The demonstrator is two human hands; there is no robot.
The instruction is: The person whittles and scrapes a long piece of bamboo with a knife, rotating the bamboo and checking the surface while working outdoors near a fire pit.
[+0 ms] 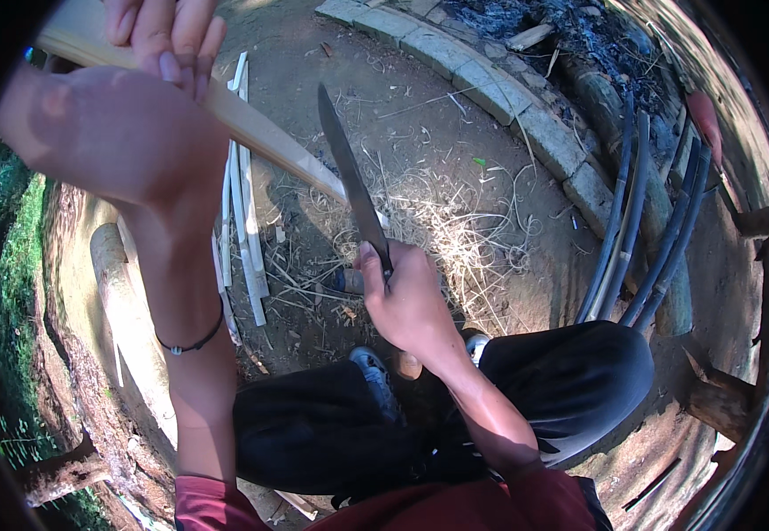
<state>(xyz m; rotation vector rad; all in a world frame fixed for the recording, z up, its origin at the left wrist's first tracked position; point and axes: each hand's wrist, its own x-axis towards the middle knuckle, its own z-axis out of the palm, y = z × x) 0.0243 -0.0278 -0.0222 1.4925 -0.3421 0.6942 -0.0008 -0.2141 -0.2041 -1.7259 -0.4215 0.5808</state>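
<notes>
Closest to the head camera, the person's left hand [136,128] has its fingers [158,40] curled over a pale wooden strip [265,140], which slants down from the upper left toward the middle. Closed around a knife's handle, the right hand [411,305] holds the dark knife [353,173] blade up; it crosses the strip's lower end, though whether they touch cannot be told. Curly shavings [477,226] lie on the ground beyond the right hand, more thin strips [247,226] lie to the left, and dark poles [629,226] lean at the right near a curved stone edging [455,55].
</notes>
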